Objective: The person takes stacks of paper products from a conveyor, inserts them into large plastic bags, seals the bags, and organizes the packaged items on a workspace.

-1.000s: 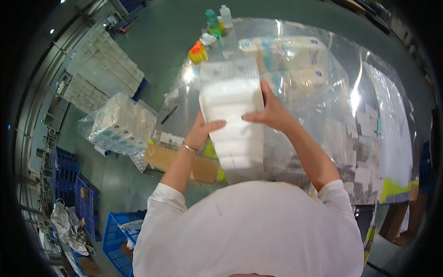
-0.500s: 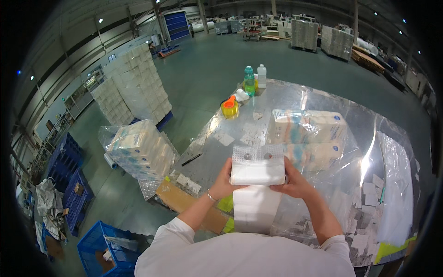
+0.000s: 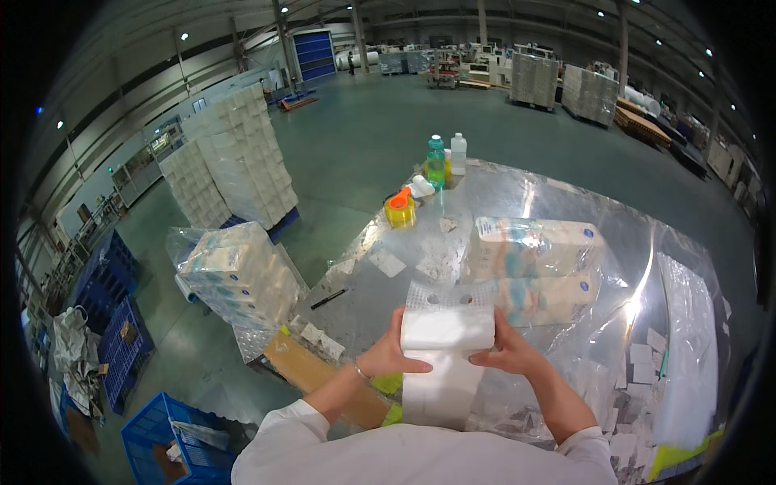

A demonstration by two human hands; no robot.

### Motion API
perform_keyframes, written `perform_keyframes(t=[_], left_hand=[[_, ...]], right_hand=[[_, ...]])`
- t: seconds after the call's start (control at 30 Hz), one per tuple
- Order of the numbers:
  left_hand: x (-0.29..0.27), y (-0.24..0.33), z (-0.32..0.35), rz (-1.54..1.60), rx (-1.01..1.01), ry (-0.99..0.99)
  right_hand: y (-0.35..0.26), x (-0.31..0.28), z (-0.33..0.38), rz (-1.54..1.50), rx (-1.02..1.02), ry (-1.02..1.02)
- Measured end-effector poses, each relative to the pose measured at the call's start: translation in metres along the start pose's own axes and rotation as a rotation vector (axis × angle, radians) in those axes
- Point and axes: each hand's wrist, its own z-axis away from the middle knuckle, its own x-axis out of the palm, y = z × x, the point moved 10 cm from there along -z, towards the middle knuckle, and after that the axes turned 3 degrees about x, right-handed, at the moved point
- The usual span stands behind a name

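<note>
Between my two hands is a white soft-looking pack [image 3: 447, 330], with a clear dotted flap at its far edge that has two round holes. My left hand [image 3: 398, 349] grips its left side, thumb lying across the near edge. On the opposite side my right hand [image 3: 511, 346] holds it, thumb also at the near edge. Directly below, toward my body, lies another white block-like piece [image 3: 439, 392], partly covered by the held pack and my hands. The fingers under the pack are hidden.
Plastic-wrapped packs [image 3: 535, 249] lie beyond my right hand on the metal table [image 3: 501, 187]. Yellow tape [image 3: 399, 212], a green bottle [image 3: 436, 166] and a white bottle [image 3: 458, 153] stand at the far edge. A black pen [image 3: 328, 299], wrapped bundle [image 3: 238, 271] and blue crate [image 3: 153, 440] are left.
The whole view has tilted up a little, so things sit lower in the picture. My left thumb now reaches further across the pack's near edge; both hands keep their hold.
</note>
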Motion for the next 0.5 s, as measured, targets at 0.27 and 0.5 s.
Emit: perform_keyframes(t=[0.27, 0.5], left_hand=[[-0.002, 0.009, -0.015, 0.046, 0.023, 0.069], [0.006, -0.004, -0.005, -0.122, 0.101, -0.066]], right_hand=[[0.028, -0.014, 0.0, 0.1, 0.007, 0.014], [-0.004, -0.012, 0.017, 0.233, -0.118, -0.014]])
